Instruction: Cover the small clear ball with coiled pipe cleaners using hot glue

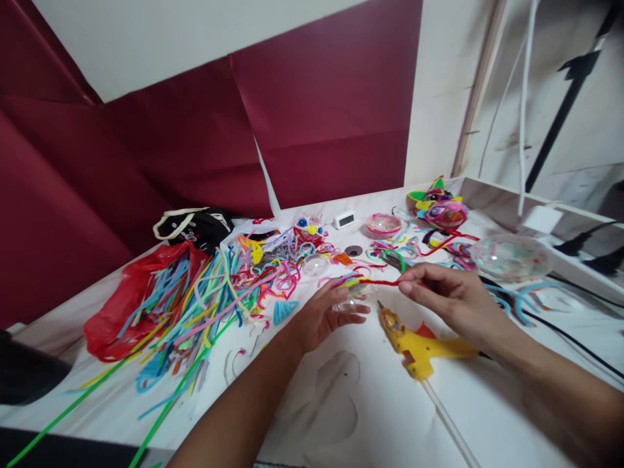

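My left hand (327,317) holds a small clear dome (351,304) with bands of coloured pipe cleaner on it, blue, pink and yellow. A red pipe cleaner (383,282) runs from the dome to my right hand (441,296), which pinches it between thumb and fingertips. Just below my hands lies a yellow glue gun (418,348), its nozzle pointing up and left toward the dome. A clear glue stick (451,422) sticks out toward me. My left fingers hide part of the dome.
Several loose pipe cleaners (195,318) spill from a red plastic bag (114,322) on the left. A black bag (195,227), a small digital clock (344,220), a pink-rimmed bowl (383,225) and a clear bowl (511,257) stand farther back. A black cable (575,339) crosses the right side.
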Available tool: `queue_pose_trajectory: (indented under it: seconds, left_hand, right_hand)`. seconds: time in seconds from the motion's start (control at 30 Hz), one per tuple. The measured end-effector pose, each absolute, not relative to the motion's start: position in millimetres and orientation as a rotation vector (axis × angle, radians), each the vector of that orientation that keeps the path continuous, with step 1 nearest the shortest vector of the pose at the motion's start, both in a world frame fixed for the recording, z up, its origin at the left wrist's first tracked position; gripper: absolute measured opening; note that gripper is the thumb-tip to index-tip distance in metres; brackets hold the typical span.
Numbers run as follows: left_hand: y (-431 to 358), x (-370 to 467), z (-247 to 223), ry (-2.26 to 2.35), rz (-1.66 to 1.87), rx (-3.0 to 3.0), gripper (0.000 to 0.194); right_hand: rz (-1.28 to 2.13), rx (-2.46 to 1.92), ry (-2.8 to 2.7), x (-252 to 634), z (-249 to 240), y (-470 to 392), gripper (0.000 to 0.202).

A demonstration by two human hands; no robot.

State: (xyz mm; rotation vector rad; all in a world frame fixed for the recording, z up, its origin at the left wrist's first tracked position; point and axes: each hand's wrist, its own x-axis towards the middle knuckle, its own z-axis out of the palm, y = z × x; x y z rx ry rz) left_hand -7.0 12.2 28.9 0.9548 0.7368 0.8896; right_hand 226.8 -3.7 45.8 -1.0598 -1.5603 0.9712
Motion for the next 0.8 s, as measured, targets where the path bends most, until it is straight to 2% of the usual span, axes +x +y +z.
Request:
queue_pose_trajectory:
  seconds: [0.13,0.33,0.4,0.53,0.67,0.8]
  left_hand:
    - [14,-8,30,0.769,0.910,0.949,0.039]
    - [17,-8,33,0.846,0.976,0.878,0.031]
    - [17,-8,33,0.864,0.994,0.845,0.028]
    - [17,-9,33,0.901,1.019,0.813,0.024]
    - [19,-11,32,0.872,1.031,0.846,0.025]
    - [20,-12,32,0.857,1.020,0.852,0.026]
  right_hand:
    - [0.769,-1.117,-1.576,237,41,10,0.027]
    - [-0.088,-1.232,-2.027,264,23,41,0.026]
    - [-0.239,-1.296,-2.155,268,19,48,0.029]
    - [-0.228,-1.270,-2.160,271,26,45,0.027]
    - [0.003,-1.287,-2.210,273,43,22,0.025]
    - [0.208,-1.150,-2.483,277,41,-11,0.033]
